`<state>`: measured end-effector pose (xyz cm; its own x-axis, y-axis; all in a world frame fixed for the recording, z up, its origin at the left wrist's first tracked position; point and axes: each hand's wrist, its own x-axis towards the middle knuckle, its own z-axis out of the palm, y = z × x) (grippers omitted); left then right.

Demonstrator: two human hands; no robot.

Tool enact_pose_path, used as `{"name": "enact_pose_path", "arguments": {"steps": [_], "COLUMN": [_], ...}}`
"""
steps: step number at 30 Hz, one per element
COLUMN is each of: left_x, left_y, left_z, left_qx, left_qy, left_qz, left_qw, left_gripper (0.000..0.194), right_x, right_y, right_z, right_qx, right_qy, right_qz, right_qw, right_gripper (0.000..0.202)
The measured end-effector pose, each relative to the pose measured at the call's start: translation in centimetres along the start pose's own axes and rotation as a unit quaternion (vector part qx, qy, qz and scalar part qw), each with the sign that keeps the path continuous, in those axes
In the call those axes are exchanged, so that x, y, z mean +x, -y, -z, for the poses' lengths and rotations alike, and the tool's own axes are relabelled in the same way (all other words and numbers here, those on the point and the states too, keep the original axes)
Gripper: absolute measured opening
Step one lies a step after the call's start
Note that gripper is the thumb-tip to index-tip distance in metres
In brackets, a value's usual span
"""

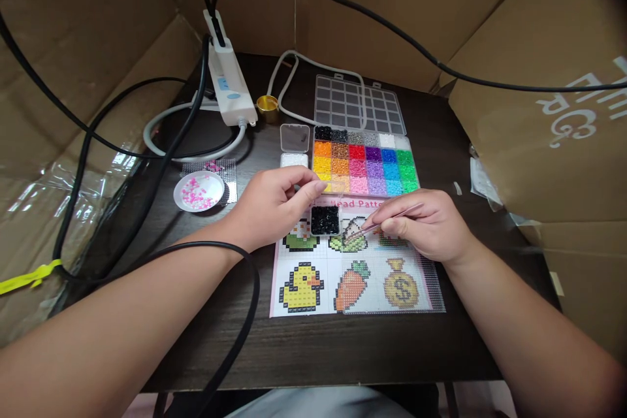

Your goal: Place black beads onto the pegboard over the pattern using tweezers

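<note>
My left hand point(281, 199) has its thumb and index finger pinched at the edge of a small clear box of black beads point(325, 219), which sits over the top of the printed pattern sheet point(304, 255). Between the fingers of my right hand point(426, 225) is a pair of pinkish metal tweezers point(386, 219). Their tips point down-left onto the green pattern right of the black beads. A clear pegboard point(435, 284) overlaps the right part of the sheet. Behind both hands stands the divided bead case point(365, 160) with many colours.
A white dish of pink beads point(198, 191) lies at the left, near a small box of white beads point(294, 160). Further back are a gold cup point(268, 108) and a power strip point(230, 81). A black cable point(249, 313) loops over my left forearm.
</note>
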<state>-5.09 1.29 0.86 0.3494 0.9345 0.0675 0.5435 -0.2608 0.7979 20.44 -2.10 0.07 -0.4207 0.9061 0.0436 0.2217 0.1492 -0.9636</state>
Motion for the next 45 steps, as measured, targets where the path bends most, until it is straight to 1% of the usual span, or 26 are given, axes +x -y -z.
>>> {"name": "enact_pose_path", "arguments": {"steps": [4, 8, 14, 18, 22, 25, 28, 32, 35, 39, 45], "left_x": [0.0, 0.0, 0.0, 0.0, 0.0, 0.0, 0.0, 0.0, 0.0, 0.0, 0.0], "left_y": [0.2, 0.2, 0.0, 0.0, 0.1, 0.1, 0.1, 0.0, 0.0, 0.1, 0.1], "left_z": [-0.1, -0.1, -0.1, -0.1, -0.1, -0.1, -0.1, 0.0, 0.0, -0.1, 0.0], "left_qx": [-0.003, -0.003, 0.001, 0.005, 0.003, 0.003, 0.006, 0.011, 0.010, 0.013, 0.016], "left_qy": [-0.005, -0.003, 0.004, -0.006, -0.005, -0.005, -0.007, -0.004, -0.005, -0.005, -0.005], "left_qz": [-0.008, -0.012, -0.010, -0.017, -0.013, -0.012, -0.013, -0.015, -0.019, -0.026, -0.026], "left_qw": [1.000, 1.000, 1.000, 1.000, 1.000, 1.000, 1.000, 1.000, 1.000, 1.000, 1.000], "left_gripper": [0.034, 0.034, 0.035, 0.035, 0.033, 0.032, 0.032, 0.032, 0.032, 0.033, 0.032], "right_x": [0.0, 0.0, 0.0, 0.0, -0.1, 0.0, 0.0, -0.2, -0.5, -0.5, -0.1], "right_y": [0.1, 0.2, 0.2, 0.1, 0.1, 0.2, 0.3, 0.8, 1.1, 1.2, 1.4], "right_z": [-0.1, -0.3, -0.4, -0.3, -0.3, -0.3, -0.5, -1.3, -2.1, -2.9, -3.1], "right_qx": [-0.006, -0.005, -0.018, -0.028, -0.026, -0.023, -0.042, -0.105, -0.135, -0.161, -0.171], "right_qy": [-0.032, -0.049, -0.055, -0.058, -0.052, -0.061, -0.093, -0.169, -0.191, -0.176, -0.139], "right_qz": [-0.005, 0.002, 0.000, 0.003, 0.000, 0.007, 0.018, 0.046, 0.076, 0.112, 0.127], "right_qw": [0.999, 0.999, 0.998, 0.998, 0.998, 0.998, 0.995, 0.979, 0.969, 0.965, 0.967], "right_gripper": [0.013, 0.009, 0.011, 0.014, 0.013, 0.011, 0.010, 0.007, 0.010, 0.015, 0.016]}}
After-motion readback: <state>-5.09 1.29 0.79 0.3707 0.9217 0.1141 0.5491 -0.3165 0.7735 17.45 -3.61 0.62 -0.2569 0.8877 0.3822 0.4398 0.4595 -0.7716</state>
